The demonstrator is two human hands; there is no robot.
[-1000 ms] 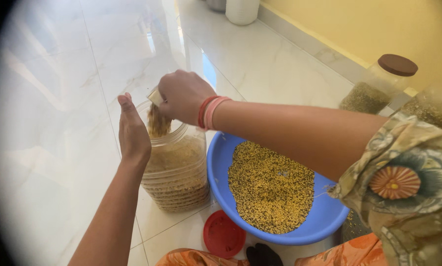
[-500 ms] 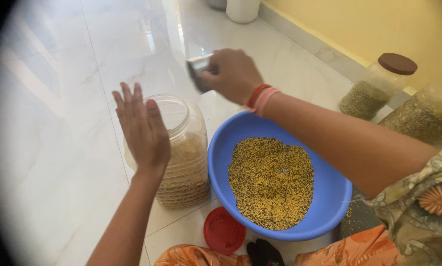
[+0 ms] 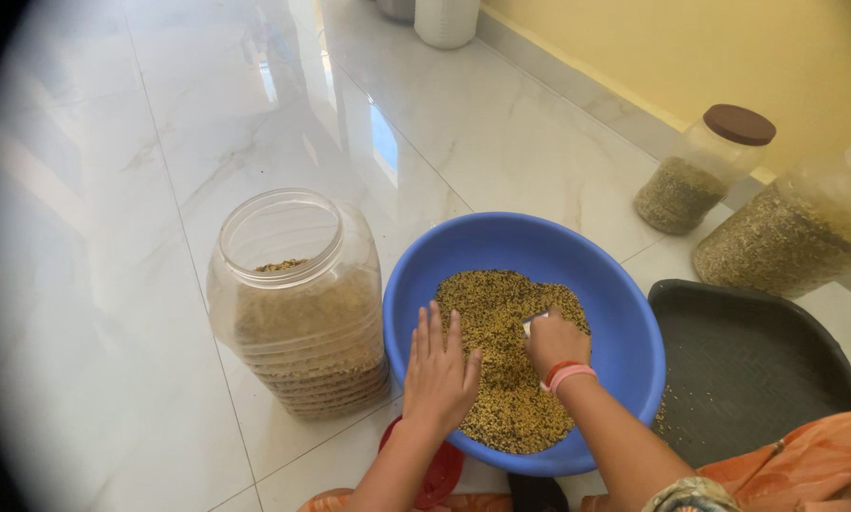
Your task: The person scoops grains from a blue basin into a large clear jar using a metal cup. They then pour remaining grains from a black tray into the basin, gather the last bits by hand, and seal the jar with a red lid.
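A small steel cup (image 3: 536, 320) is clasped in the right hand (image 3: 555, 343), buried in the grain (image 3: 501, 313); the left hand (image 3: 439, 372) is laid flat, fingers spread, just beside, nearer the open jar (image 3: 298, 303).

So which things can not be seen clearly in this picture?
Head view:
- Small metal cup: mostly hidden inside the right hand.
- Round red plastic lid: partly covered by the left forearm and the blue plastic basin.
- White container: cut by the top edge.
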